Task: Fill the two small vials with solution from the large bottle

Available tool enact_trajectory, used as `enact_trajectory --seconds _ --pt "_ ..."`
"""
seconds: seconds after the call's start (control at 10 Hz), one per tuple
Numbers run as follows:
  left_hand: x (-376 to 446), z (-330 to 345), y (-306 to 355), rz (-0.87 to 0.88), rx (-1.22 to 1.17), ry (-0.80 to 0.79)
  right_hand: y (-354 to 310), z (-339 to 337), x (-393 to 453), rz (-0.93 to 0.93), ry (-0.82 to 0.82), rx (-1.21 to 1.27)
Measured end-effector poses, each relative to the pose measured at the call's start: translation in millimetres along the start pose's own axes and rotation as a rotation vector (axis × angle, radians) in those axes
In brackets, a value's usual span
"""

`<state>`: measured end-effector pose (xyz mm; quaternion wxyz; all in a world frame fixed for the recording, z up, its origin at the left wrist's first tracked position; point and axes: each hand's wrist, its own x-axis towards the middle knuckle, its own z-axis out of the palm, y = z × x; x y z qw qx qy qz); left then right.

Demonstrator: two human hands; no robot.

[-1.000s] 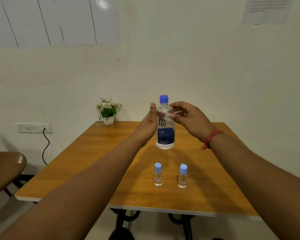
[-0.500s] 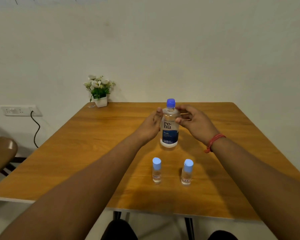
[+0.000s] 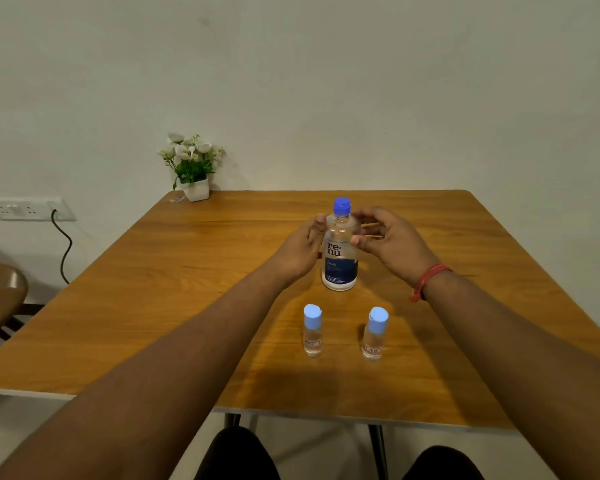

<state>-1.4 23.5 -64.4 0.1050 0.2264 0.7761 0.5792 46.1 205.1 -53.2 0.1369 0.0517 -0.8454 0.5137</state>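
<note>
Standing upright on the worktop (image 3: 187,306), capped large bottle (image 3: 339,251), flanked by left hand (image 3: 300,251) and right hand (image 3: 392,242), fingers loose, apparently gripping nothing; two capped vials (image 3: 312,332) nearer, awaiting filling.

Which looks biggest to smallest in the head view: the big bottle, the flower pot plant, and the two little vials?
1. Flower pot plant, though farthest away.
2. Big bottle, somewhat smaller.
3. Left vial and right vial: alike, unranked.

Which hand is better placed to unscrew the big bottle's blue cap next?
Probably the right hand: its fingers curl just beside the blue cap. The left hand sits lower against the large bottle, suited to steadying it.
</note>
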Motion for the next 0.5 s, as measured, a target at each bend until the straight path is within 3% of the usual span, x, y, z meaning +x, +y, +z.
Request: enact_trajectory --seconds 0.3,0.5 --pt "-10.1 -3.0 0.0 0.015 0.079 0.059 -3.3 1.3 -10.6 0.046 -0.048 0.009" --pt "-27.4 -23.2 2.5 0.095 0.432 0.241 -16.6 -7.1 -24.8 0.070 -0.033 -0.121"
